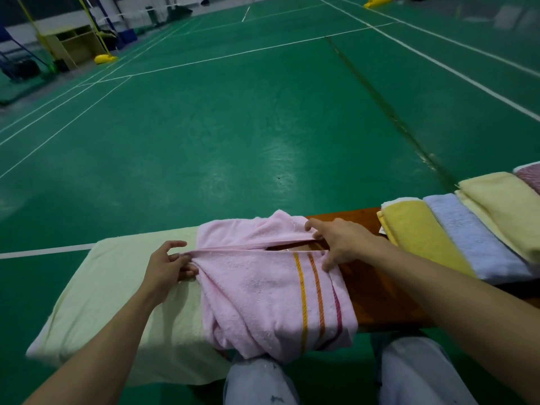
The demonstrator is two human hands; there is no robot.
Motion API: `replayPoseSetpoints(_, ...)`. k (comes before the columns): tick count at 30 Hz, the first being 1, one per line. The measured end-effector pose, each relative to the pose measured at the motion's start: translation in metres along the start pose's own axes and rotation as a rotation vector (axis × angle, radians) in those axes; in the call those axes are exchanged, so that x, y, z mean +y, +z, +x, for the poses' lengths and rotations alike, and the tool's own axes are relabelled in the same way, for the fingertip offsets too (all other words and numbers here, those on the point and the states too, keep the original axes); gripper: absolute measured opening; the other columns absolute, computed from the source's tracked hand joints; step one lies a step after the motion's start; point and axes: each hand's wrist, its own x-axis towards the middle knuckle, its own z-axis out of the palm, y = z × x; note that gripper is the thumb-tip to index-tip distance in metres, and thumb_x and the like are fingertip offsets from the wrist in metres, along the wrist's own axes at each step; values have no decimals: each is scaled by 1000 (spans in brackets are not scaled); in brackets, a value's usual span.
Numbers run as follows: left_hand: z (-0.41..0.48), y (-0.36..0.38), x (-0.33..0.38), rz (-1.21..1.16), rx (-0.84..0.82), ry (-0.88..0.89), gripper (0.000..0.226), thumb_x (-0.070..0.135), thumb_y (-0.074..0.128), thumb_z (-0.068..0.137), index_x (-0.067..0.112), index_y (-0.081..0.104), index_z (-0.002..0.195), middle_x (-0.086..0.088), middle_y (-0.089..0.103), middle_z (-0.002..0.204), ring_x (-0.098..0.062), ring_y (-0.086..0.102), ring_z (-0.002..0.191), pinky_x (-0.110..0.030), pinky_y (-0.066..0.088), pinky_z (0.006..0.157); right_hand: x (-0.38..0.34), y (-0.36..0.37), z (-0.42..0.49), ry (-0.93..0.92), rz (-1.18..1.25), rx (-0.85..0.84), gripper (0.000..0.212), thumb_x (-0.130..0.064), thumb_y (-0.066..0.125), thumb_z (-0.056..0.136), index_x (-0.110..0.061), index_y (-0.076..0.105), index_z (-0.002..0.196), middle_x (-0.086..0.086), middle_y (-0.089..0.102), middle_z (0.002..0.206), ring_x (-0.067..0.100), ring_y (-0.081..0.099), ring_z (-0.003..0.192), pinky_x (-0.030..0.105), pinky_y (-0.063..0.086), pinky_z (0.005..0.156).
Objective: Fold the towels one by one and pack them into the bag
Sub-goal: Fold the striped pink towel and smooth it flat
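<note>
Hands pinching pink towel edges, wooden bench, folded towels

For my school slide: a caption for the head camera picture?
Left hand and right hand pinch a pink towel on a bench, beside folded towels.

No readable text, labels or numbers anywhere.

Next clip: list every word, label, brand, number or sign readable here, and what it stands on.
None readable.
What looks like a small tag by the yellow towel is too small to read.
The pink towel bears only stripes, and the floor only court lines.
</note>
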Motion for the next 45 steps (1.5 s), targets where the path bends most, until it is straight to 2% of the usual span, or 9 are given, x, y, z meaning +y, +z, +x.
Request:
replayPoseSetpoints(4, -1, 0, 3, 22, -1, 11, 27, -7, 50, 94, 5, 53, 118, -21, 65, 77, -21, 64, 49, -31, 59, 52, 19, 3, 2, -24, 208, -5, 75, -21, 84, 71, -29, 41, 132, -9, 60, 135, 15, 54, 115, 30, 45, 92)
replayPoseSetpoints(8, -1, 1, 4, 32, -3, 10, 27, -7, 50, 95, 5, 53, 118, -21, 65, 79, -19, 63, 49, -30, 59, 52, 31, 9, 4, -38, 373, -6, 66, -2, 75, 77, -26, 44, 130, -6, 60, 136, -7, 50, 75, 3, 38, 62)
replayPoseSetpoints(11, -1, 0, 3, 41, 0, 6, 27, -6, 50, 95, 5, 53, 119, -20, 65, 78, -19, 63, 49, -30, 59, 52, 39, 13, 3, -65, 391, -9, 64, 1, 72, 78, -27, 44, 129, -6, 57, 139, -14, 46, 63, 2, 38, 55)
replayPoseSetpoints(23, -2, 2, 2, 140, -14, 50, 41, 10, 74, 83, 9, 54, 119, -14, 65, 101, -26, 66, 72, -30, 55, 59, 41, 17, 5, -66, 397, 8, 60, 5, 66, 83, -29, 47, 128, -7, 58, 137, -7, 44, 73, 10, 37, 60)
replayPoseSetpoints(26, -2, 4, 3, 225, 19, 66, 47, 14, 80, 77, 12, 55, 117, -7, 62, 103, -25, 66, 73, -31, 52, 58, 40, 19, 4, -57, 416, 42, 55, 11, 51, 86, -28, 48, 124, -8, 62, 133, 4, 58, 97, 13, 40, 70)
replayPoseSetpoints(30, -3, 7, 6, 248, 44, 67, 44, 12, 79, 77, 12, 55, 114, -6, 62, 98, -22, 62, 65, -29, 50, 54, 42, 17, 4, -79, 481, 39, 43, -14, 65, 91, -33, 42, 123, -13, 62, 129, 14, 57, 112, 21, 40, 82)
replayPoseSetpoints(34, -2, 8, 7, 231, 61, 63, 40, 8, 79, 78, 9, 57, 112, -12, 64, 94, -21, 59, 55, -30, 51, 49, 46, 20, 0, -126, 378, -18, 86, -30, 89, 68, -32, 37, 137, -13, 54, 138, 9, 48, 111, 27, 40, 92)
replayPoseSetpoints(38, -1, 2, 7, 151, 77, 47, 36, 4, 79, 76, 6, 59, 107, -18, 66, 83, -23, 57, 50, -30, 52, 48, 50, 26, 3, -107, 352, 62, 88, -31, 88, 69, -36, 36, 140, -9, 55, 139, 20, 47, 128, 42, 41, 106)
replayPoseSetpoints(45, 1, -10, 5, 146, 30, 46, 21, -3, 65, 87, 4, 60, 106, -22, 67, 87, -20, 58, 47, -31, 53, 47, 52, 27, 9, -96, 226, 214, 72, -41, 79, 77, -35, 43, 140, -16, 61, 123, 12, 42, 111, 40, 38, 98)
